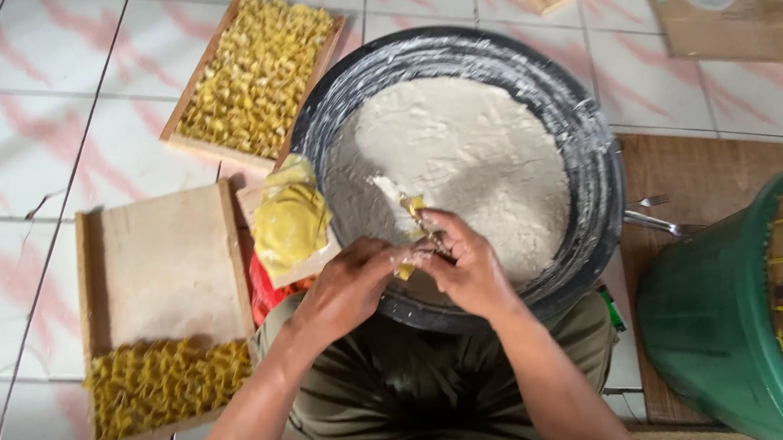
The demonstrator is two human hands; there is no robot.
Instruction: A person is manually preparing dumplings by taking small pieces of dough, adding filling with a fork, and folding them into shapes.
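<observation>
While both hands meet over the near rim of the black basin (593,150), the left hand (348,285) and right hand (466,265) pinch one small yellow wrapper (410,211) between their fingertips, a dab of pale filling on it. Grip of each hand: narrow, fingers closed on the wrapper. The wrapper sits just above the basin's near edge, over the pale paste (457,162) that fills the basin. Just left of the hands, a stack of yellow wrappers (289,219) lies on a small board (306,270) touching the basin's side. Farther left, on the tiled floor (16,139), a wooden tray (165,277) holds folded yellow pieces (165,381) along its near end only. A second tray (215,146), beyond it, is full. Forks (655,211) rest on a wooden plank (699,174) right of the basin; a green bucket (712,324) stands near.
</observation>
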